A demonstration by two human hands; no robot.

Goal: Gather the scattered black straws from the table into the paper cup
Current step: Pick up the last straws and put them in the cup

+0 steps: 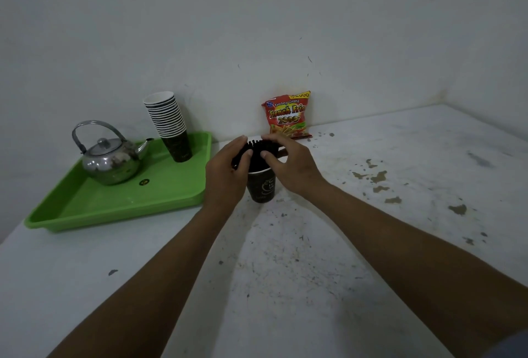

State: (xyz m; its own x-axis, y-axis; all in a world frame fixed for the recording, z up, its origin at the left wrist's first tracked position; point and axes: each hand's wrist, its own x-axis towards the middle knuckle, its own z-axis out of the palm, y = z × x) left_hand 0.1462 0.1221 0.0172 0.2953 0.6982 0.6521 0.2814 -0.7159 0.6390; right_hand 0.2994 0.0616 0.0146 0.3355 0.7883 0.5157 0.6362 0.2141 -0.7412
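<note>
A dark paper cup (261, 187) with a white rim stands upright on the white table (371, 243), near its middle. A bundle of black straws (256, 155) sticks up out of the cup, with the tips showing between my fingers. My left hand (227, 173) wraps the bundle from the left, thumb across the straws. My right hand (291, 165) closes on the same bundle from the right, fingers curled over the tops. Both hands hide much of the bundle and the cup's rim. I see no loose straws on the table.
A green tray (123, 200) lies at the left with a metal kettle (110, 157) and a stack of paper cups (168, 126) on it. A red snack bag (288, 115) leans against the wall behind the cup. The tabletop is stained and chipped at the right.
</note>
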